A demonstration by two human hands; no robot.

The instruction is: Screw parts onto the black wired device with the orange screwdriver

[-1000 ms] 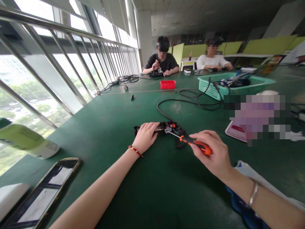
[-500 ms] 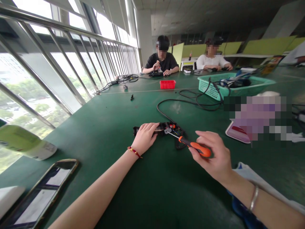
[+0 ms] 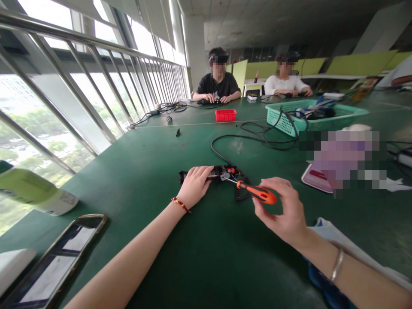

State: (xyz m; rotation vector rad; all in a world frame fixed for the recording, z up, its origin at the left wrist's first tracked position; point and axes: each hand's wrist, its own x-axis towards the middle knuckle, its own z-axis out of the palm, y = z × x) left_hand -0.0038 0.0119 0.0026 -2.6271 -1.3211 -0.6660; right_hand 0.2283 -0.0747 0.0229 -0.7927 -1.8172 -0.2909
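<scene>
A black corded device [image 3: 219, 172] lies on the green table, its right part open with coloured wires and a grey part showing. My left hand [image 3: 195, 182] is wrapped over its left part and presses it to the table. Between the thumb and fingers of my right hand [image 3: 283, 206] is an orange and black screwdriver [image 3: 259, 193]. Its metal shaft points left, with the tip at the grey part inside the device; whether it touches a screw cannot be made out.
A red tray [image 3: 225, 115] and a green basket [image 3: 315, 118] with tools and cables stand farther back. A phone [image 3: 61, 257] and a green bottle [image 3: 32, 193] are at the left, a cloth [image 3: 341, 244] at the right. Two people sit across the table.
My right hand and the screwdriver handle have shifted slightly left, and the handle has turned. Across the table, the person in black has lowered a raised hand. My left hand stays on the device.
</scene>
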